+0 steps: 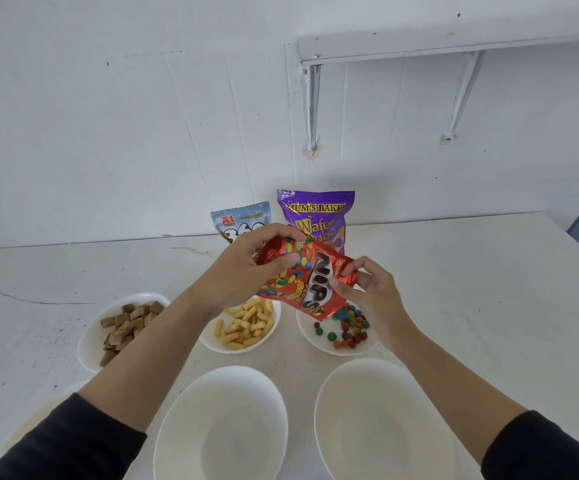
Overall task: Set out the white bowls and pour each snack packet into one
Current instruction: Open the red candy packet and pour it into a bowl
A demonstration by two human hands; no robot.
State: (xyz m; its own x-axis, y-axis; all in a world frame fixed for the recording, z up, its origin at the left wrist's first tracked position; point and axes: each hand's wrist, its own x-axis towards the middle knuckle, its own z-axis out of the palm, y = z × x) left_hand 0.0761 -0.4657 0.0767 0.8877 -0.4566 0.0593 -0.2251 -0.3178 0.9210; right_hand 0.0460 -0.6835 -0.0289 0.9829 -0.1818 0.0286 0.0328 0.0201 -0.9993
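A red Nips candy packet (310,277) hangs tilted above the back right white bowl (307,336), which holds coloured candies (348,329). My left hand (246,268) grips the packet's upper end and my right hand (373,292) pinches its lower open edge. The back middle bowl (212,337) holds pale yellow puffed sticks. Brown wafer pieces fill the back left bowl (90,337). Two empty white bowls stand at the front, one in the middle (225,424) and one to the right (385,420).
A purple Mum's Bake wafer packet (319,211) and a blue packet (241,220) stand upright against the white wall at the back of the white table (471,289). A white shelf (437,43) on brackets sits high on the wall at the right.
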